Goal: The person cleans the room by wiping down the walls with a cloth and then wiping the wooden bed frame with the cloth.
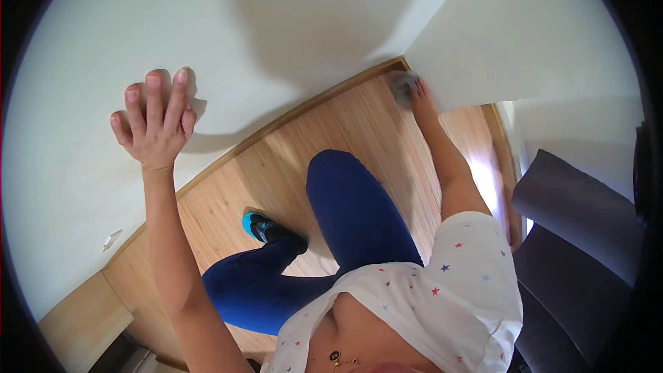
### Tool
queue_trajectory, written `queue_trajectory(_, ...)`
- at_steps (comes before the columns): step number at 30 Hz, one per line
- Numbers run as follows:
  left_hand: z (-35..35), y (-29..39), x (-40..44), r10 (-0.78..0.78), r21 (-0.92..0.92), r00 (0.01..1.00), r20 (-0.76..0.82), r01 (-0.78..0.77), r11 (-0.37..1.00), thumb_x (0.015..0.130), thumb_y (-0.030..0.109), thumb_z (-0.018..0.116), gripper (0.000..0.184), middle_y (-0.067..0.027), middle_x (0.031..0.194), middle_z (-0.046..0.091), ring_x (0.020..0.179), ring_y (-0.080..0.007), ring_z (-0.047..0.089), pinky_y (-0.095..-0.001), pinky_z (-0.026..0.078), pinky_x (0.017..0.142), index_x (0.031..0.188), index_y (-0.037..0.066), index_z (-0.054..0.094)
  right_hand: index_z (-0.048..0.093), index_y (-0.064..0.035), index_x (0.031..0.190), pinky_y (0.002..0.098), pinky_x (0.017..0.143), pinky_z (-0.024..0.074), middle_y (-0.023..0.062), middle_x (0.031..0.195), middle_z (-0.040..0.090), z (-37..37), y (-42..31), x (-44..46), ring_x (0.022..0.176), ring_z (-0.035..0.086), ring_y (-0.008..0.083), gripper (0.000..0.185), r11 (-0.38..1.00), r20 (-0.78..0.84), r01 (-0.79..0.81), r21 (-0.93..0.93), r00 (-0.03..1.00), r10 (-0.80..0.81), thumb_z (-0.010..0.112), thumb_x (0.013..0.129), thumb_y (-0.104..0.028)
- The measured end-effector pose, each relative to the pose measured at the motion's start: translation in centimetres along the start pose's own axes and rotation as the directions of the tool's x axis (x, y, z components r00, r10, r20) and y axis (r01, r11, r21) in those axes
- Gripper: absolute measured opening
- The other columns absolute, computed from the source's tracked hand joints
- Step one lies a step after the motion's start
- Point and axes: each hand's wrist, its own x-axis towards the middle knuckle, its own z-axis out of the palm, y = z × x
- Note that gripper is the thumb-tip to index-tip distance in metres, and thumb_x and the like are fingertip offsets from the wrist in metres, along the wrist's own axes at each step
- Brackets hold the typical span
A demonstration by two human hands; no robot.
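My left hand [157,121] lies flat against the white wall [207,21], fingers spread and holding nothing. Far from it, my right hand [422,99] reaches down to the floor near the corner where two walls meet. Its fingers are closed on a grey cloth [402,88], which is a little blurred. The cloth touches the wooden floor [359,124] beside the brown baseboard [324,94]. Part of the right hand's grip is hidden behind the cloth and fingers.
A dark grey cushioned seat [573,235] stands on the right. A white wall outlet [112,240] is low on the left wall. Light wooden furniture [86,318] is at the lower left. My bent knee [345,179] and shoe [266,226] are over the floor.
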Motion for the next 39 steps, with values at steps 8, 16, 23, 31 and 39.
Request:
queue_trajectory(8, -0.3, 0.1, 0.1, -0.001, 0.019, 1.000, 0.025, 0.001, 1.000, 0.093, 0.039, 0.022, 0.043, 0.0054, 0.137, 0.044, 0.131, -0.0210, 0.034, -0.0431, 0.011, 0.111, 0.126, 0.040, 0.050, 0.057, -0.0078, 0.119, 0.0427, 0.114, 0.0059, 0.0049, 0.129, 0.051, -0.8, 1.0, 0.5, 0.132, 0.031, 0.0230, 0.039, 0.993, -0.033, 0.044, -0.113, 0.998, -0.048, 0.040, 0.088, -0.024)
queue_trajectory(16, -0.3, 0.1, 0.2, -0.004, 0.023, 0.998, 0.060, 0.003, 1.000, 0.093, 0.040, 0.022, 0.043, 0.0065, 0.139, 0.041, 0.132, -0.0196, 0.032, -0.0420, 0.010, 0.111, 0.128, 0.041, 0.048, 0.062, -0.0014, 0.105, 0.0428, 0.109, 0.0228, 0.0153, 0.118, 0.057, 0.2, 0.4, -1.8, 0.123, 0.043, 0.0320, 0.032, 0.989, 0.019, 0.137, -0.059, 0.990, -0.136, 0.046, 0.083, -0.018)
queue_trajectory(23, -0.3, 0.1, 0.2, -0.012, -0.025, 0.998, 0.060, 0.013, 1.000, 0.093, 0.040, 0.027, 0.042, 0.0059, 0.141, 0.039, 0.133, -0.0188, 0.030, -0.0410, 0.010, 0.111, 0.130, 0.039, 0.046, 0.064, -0.0047, 0.091, 0.0401, 0.079, 0.0465, 0.0153, 0.084, 0.064, -5.3, 3.5, -14.7, 0.085, 0.061, 0.0292, 0.022, 0.636, 0.271, -0.328, 0.699, 0.944, 0.189, 0.048, 0.081, -0.016)
queue_trajectory(31, -0.7, -0.1, 0.5, -0.009, -0.064, 0.996, 0.085, 0.015, 0.998, 0.092, 0.039, 0.031, 0.042, 0.0034, 0.143, 0.035, 0.134, -0.0194, 0.029, -0.0411, 0.009, 0.111, 0.131, 0.036, 0.046, 0.055, 0.0022, 0.103, 0.0275, 0.076, 0.0421, 0.0075, 0.090, 0.057, -22.5, 15.4, -19.0, 0.084, 0.054, 0.0147, 0.028, -0.337, 0.197, 0.221, 0.915, 0.486, 0.851, 0.050, 0.091, -0.023)
queue_trajectory(39, -0.5, 0.0, 0.9, 0.002, -0.063, 0.999, 0.037, 0.000, 0.998, 0.092, 0.037, 0.030, 0.042, 0.0029, 0.144, 0.035, 0.134, -0.0199, 0.028, -0.0419, 0.011, 0.111, 0.130, 0.034, 0.048, 0.045, 0.0012, 0.118, 0.0439, 0.099, 0.0317, 0.0215, 0.120, 0.044, -25.5, 12.9, -8.7, 0.111, 0.043, 0.0375, 0.043, 0.409, -0.405, -0.058, 0.911, 0.075, 0.911, 0.059, 0.078, -0.007)
